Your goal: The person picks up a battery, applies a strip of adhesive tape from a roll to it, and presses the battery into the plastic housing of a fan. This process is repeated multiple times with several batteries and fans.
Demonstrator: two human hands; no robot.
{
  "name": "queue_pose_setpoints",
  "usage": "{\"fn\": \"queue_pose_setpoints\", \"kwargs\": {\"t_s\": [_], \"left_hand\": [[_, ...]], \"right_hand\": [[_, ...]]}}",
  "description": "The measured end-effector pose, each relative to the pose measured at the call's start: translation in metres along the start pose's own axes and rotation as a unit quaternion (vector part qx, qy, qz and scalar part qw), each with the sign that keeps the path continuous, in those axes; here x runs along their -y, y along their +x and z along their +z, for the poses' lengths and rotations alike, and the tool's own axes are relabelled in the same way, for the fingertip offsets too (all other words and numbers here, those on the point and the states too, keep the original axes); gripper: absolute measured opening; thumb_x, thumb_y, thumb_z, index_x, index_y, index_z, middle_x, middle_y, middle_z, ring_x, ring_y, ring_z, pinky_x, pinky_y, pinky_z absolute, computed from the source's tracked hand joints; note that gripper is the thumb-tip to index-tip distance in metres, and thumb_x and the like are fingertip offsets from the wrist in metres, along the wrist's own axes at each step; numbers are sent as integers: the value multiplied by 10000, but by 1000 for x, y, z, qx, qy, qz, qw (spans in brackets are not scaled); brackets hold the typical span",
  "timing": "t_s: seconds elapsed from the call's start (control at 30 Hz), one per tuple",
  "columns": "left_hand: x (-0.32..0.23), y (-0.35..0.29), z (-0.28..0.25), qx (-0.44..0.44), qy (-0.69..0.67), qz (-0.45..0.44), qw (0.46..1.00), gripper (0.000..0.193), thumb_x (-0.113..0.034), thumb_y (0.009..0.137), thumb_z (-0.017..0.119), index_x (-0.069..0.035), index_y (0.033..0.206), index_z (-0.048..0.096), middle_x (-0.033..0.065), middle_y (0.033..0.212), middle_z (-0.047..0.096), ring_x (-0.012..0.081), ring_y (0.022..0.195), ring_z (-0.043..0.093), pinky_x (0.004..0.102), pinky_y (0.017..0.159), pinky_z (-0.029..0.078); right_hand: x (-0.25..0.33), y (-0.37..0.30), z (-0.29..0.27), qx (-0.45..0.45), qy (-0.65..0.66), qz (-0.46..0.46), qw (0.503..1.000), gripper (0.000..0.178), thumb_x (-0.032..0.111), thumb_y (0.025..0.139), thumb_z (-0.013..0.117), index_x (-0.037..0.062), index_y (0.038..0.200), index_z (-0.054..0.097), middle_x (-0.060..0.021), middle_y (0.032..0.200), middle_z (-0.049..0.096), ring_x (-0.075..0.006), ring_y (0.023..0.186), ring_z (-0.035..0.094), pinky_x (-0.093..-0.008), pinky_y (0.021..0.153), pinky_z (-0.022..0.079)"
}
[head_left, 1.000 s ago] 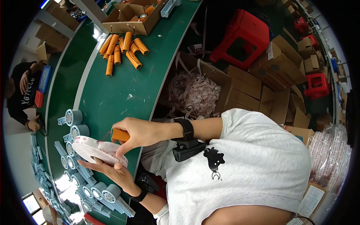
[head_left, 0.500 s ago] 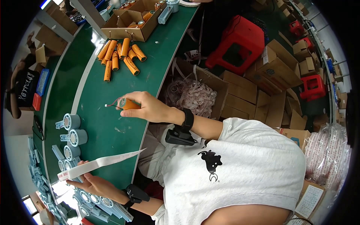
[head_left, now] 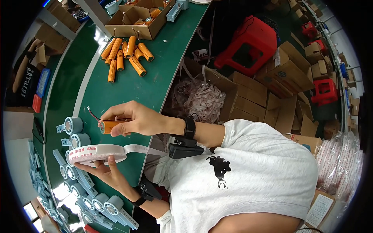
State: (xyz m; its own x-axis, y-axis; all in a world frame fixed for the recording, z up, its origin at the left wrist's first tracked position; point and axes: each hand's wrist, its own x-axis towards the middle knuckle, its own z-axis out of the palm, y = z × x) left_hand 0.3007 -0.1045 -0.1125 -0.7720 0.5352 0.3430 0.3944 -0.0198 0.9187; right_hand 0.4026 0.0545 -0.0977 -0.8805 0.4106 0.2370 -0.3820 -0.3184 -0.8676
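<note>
My right hand [head_left: 138, 118] is closed around an orange cylindrical battery [head_left: 107, 127], holding it above the green table. A thin lead with a small white connector [head_left: 89, 109] rises from the battery's end. Just below it in the picture, my left hand [head_left: 107, 176] grips a roll of white double-sided tape [head_left: 99, 151] with red print, thumb against its side. A loose tail of tape [head_left: 145, 149] runs off the roll toward my lap. Battery and roll are close together but apart. Several light-blue handheld fans [head_left: 79, 141] lie beside and beneath the left hand.
A heap of orange batteries [head_left: 124, 54] lies farther up the green table [head_left: 120, 91], beside an open cardboard box [head_left: 136, 31] holding more. By the table edge stands a carton of crumpled tape liner [head_left: 204, 99]. Red stools [head_left: 248, 46] and cartons [head_left: 289, 68] fill the floor.
My left hand has risen toward the right hand and turned the tape roll, so its printed band and side show. My right hand has shifted left and slightly down with the battery.
</note>
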Motion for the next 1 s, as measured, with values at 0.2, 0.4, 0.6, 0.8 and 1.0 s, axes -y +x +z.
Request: {"fn": "queue_pose_setpoints", "kwargs": {"t_s": [0.2, 0.4, 0.6, 0.8, 1.0], "left_hand": [[-1, 5, 6, -9, 20, 6, 1000, 995, -152, 742, 687, -152, 1399, -60, 206, 1351, 281, 305, 1134, 439, 371, 910, 390], [-8, 5, 15, -31, 193, 70, 978, 855, -140, 805, 618, -152, 1408, 12, 215, 1222, 444, 254, 1042, 492, 358, 874, 408], [-4, 14, 13, -115, 245, 73, 960, 563, -241, 858, 558, -168, 1355, 304, 154, 1036, 570, 184, 845, 567, 342, 771, 437], [-19, 17, 40, -113, 302, 43, 945, 428, -292, 873, 534, -170, 1276, 458, 105, 852, 609, 141, 678, 558, 328, 691, 419], [3, 33, 71, -50, 413, 153, 896, 384, -223, 866, 534, -167, 1243, 495, 52, 692, 501, 141, 574, 433, 324, 627, 202]], "right_hand": [[-15, -2, 11, -62, -166, -81, 981, 215, 76, 783, 621, -23, 960, 550, -90, 895, 514, -159, 813, 538, -263, 714, 441], [-32, 1, 30, -94, -372, -124, 915, 221, 67, 773, 611, -39, 952, 538, -106, 894, 487, -194, 779, 524, -295, 699, 437], [-4, 10, 13, -145, -239, -117, 953, 219, 87, 796, 605, -84, 929, 569, -69, 840, 500, -145, 684, 514, -265, 620, 430], [-10, 29, 2, -182, -12, -52, 982, 168, 76, 802, 608, -80, 864, 611, -23, 796, 544, -92, 636, 511, -230, 598, 421], [-37, 69, 0, -346, 168, -50, 922, 109, 52, 797, 593, -41, 837, 632, 3, 735, 568, -71, 680, 501, -215, 613, 402]]}}
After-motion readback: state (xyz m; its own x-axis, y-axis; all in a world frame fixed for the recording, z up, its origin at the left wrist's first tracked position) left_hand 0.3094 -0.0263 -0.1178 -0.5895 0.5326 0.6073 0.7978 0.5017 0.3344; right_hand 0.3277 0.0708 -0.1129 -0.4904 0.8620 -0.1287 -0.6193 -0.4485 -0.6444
